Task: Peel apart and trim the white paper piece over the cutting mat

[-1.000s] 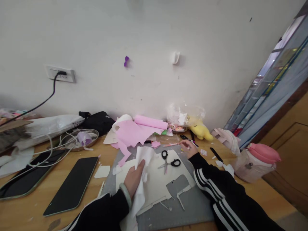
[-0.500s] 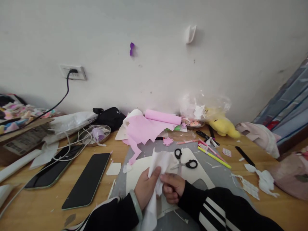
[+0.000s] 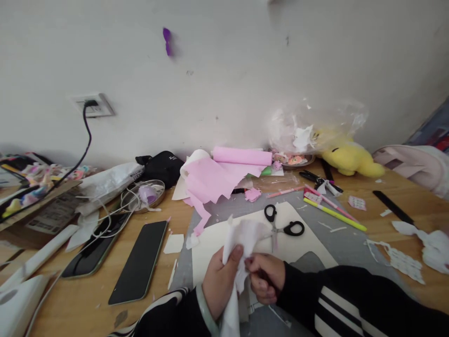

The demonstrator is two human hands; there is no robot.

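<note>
A thin, crumpled white sheet (image 3: 231,285), tissue or soft paper, hangs upright in front of me. My left hand (image 3: 220,278) is closed around its middle, thumb on top. At the sheet's right edge, my right hand (image 3: 265,277) has curled fingers and a thumb-and-finger pinch; just what lies between those fingertips is partly hidden. Black-handled scissors (image 3: 275,227) lie partly open beyond my hands, on cream paper (image 3: 210,236) that rests on a grey mat (image 3: 328,224).
Two phones stand out at left, the nearer a dark one (image 3: 138,264). Pink crepe paper (image 3: 224,175) lies against the wall. Pens, including a yellow one (image 3: 335,214), and a yellow plush toy (image 3: 351,158) are at right. White scraps (image 3: 437,248) lie at far right.
The view has shifted, so the table things sit differently in the picture. Both hands keep the white sheet between them, with its lower right part now turned out more.
</note>
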